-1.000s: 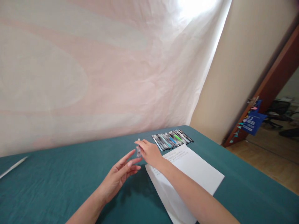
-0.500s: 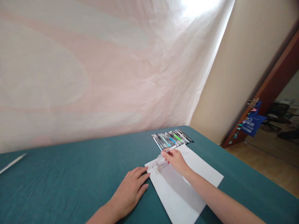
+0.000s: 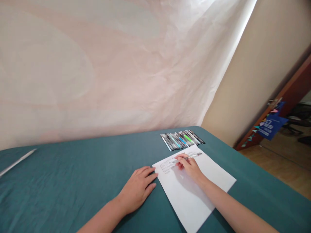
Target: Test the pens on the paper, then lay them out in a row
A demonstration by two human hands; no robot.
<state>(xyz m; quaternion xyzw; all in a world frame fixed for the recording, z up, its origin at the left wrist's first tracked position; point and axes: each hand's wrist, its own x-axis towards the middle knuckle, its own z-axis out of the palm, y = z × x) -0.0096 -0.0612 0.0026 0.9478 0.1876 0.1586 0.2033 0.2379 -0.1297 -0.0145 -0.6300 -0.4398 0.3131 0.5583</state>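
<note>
My right hand [image 3: 188, 165] is closed around a slim clear pen [image 3: 195, 155] with a dark end, held slanted over the upper part of a white sheet of paper [image 3: 184, 197]. Rows of small handwriting [image 3: 167, 165] cover the sheet's upper left corner. Whether the pen's tip touches the paper I cannot tell. My left hand [image 3: 139, 186] lies flat with its fingers stretched out, fingertips at the paper's left edge. Just beyond the top of the paper is a row of several pens [image 3: 181, 139], side by side, mostly black and clear, with a blue and a green one among them.
A green cloth [image 3: 85, 181] covers the table. On its far left lies a long white stick-like thing [image 3: 18, 162]. Behind the table hangs a pale pink curtain [image 3: 109, 81]. To the right are a beige wall [image 3: 233, 87] and a door with a blue sign [image 3: 272, 127].
The pen in my right hand has swung round, its rear end now pointing right. The view has shifted slightly. My left hand stays at the paper's edge.
</note>
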